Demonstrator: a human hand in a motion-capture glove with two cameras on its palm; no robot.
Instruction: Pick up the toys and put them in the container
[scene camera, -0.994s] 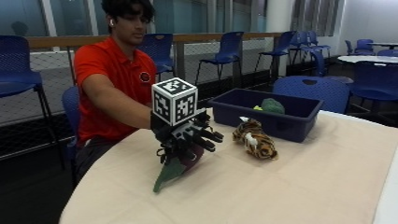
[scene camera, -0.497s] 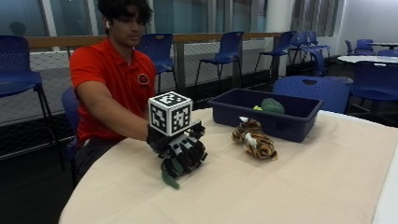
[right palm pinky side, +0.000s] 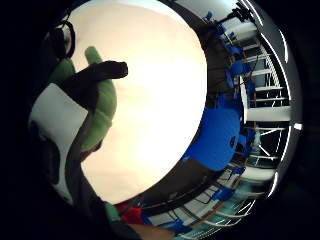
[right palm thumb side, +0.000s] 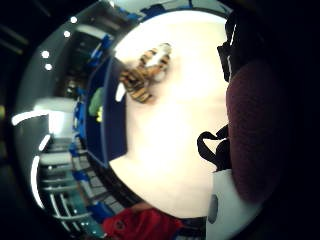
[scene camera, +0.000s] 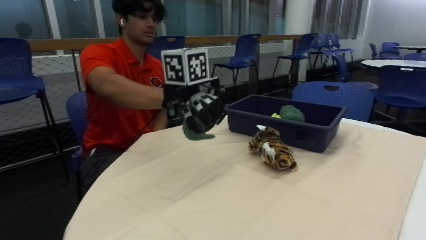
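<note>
Hand (scene camera: 200, 112) in the black glove gripped a green toy (scene camera: 194, 133), lifted off the table (scene camera: 200, 200) just beside the blue container (scene camera: 303, 131). Tiger toy (scene camera: 273, 152) lay against the container's near wall, with open tabletop on its near side.

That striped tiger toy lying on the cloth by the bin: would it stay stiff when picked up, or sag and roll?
The tiger toy looks like a soft plush, so it would probably bend or sag where it is not supported. It lies flat on its side on the table, with limbs out, so it seems unlikely to roll. It is likely light and not fragile.
</note>
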